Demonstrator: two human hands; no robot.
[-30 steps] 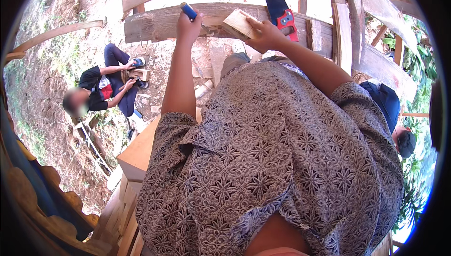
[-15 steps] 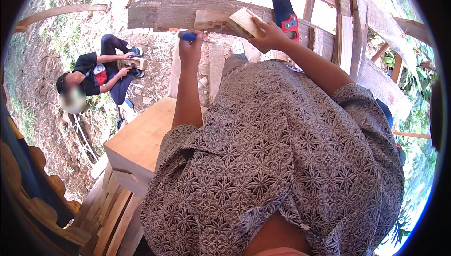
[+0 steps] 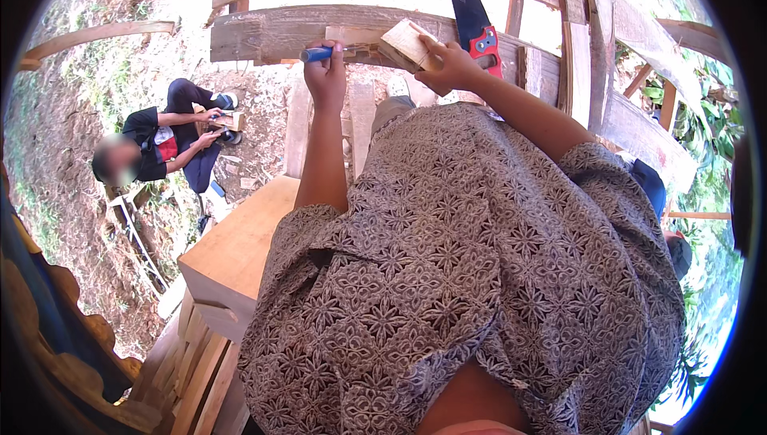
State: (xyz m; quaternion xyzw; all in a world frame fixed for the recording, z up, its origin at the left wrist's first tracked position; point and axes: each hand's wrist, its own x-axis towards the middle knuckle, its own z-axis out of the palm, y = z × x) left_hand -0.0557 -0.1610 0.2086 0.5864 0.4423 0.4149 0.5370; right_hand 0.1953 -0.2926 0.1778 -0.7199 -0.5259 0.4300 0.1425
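Observation:
My left hand (image 3: 325, 85) is closed around the blue handle of a tool (image 3: 316, 54). Its thin metal shaft points right, toward a pale wooden block (image 3: 407, 40); how its tip meets the wood is too small to tell. My right hand (image 3: 452, 67) grips that block by its right side, tilted over the near edge of a weathered plank (image 3: 280, 31). A short piece of wood (image 3: 345, 34) lies on the plank between the hands. Just beyond my right hand rests a handsaw (image 3: 470, 15) with a red handle, lying across the plank.
At the left a person (image 3: 164, 135) sits on the ground, holding a piece of wood. A large wooden block (image 3: 248, 231) stands by my left elbow, above stacked boards (image 3: 200, 379). Upright boards (image 3: 575, 67) rise at the right. A curved wooden bar (image 3: 104, 33) crosses the far left.
The tool's shaft has come nearer the wooden block as my left hand shifted slightly. The block sits a little lower and further left in view. The seated person's head has turned.

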